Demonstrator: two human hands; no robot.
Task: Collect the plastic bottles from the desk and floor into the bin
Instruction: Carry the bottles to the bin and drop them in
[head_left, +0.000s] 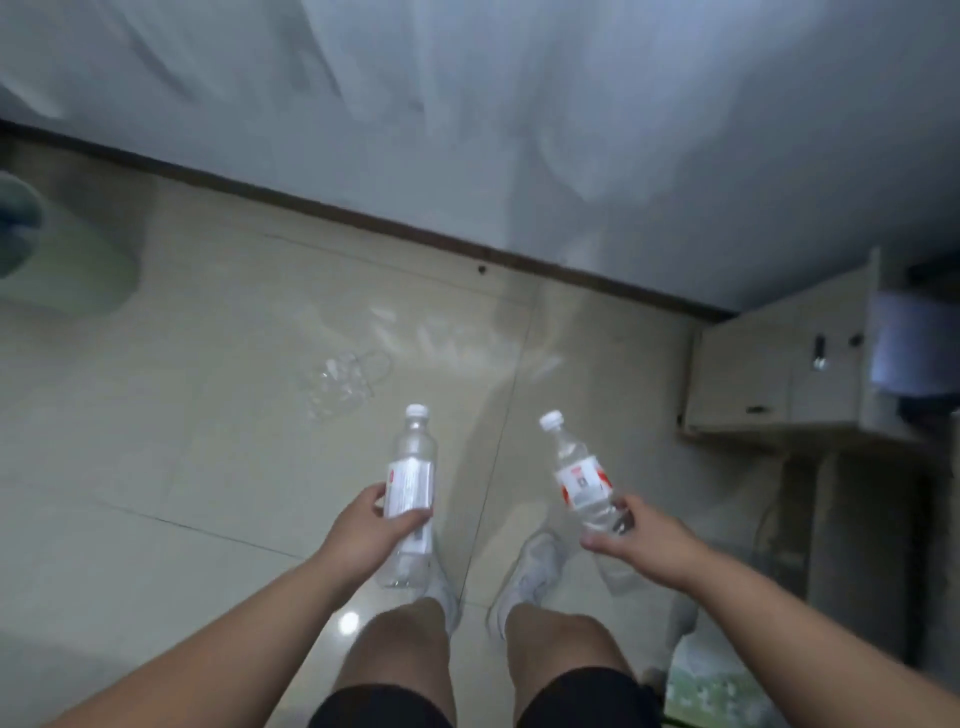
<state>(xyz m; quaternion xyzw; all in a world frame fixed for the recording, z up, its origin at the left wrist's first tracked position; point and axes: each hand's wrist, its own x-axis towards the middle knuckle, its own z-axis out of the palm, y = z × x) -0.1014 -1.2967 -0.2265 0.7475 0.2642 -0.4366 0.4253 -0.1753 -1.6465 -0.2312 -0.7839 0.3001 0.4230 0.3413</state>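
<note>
The person stood with a capped, clear bottle in each hand. This looked like the carrying step, with both bottles collected and neither yet dropped in the bin.

The left hand was clenched round the lower half of the left bottle, thumb across the label and fingers behind, so the cap pointed up and away from the body. The right hand pinched the right bottle near its base, below the red-and-white label. The neck leaned up and to the left, and most of the bottle stuck out past the grip. Both bottles hung in the air above the floor, over the person's feet.

A pale green, blurred shape at the far left edge was, I judged, the bin, well apart from both hands. The next move would call for a turn and a few steps to the left, then loosening each grip over its mouth.

A clear plastic heap lay on the tiles between the feet and the wall. It was probably one or more crushed bottles, too smeared to count. With both hands full, it would have to wait. The table stood off to the right, and I could not see its top.
</note>
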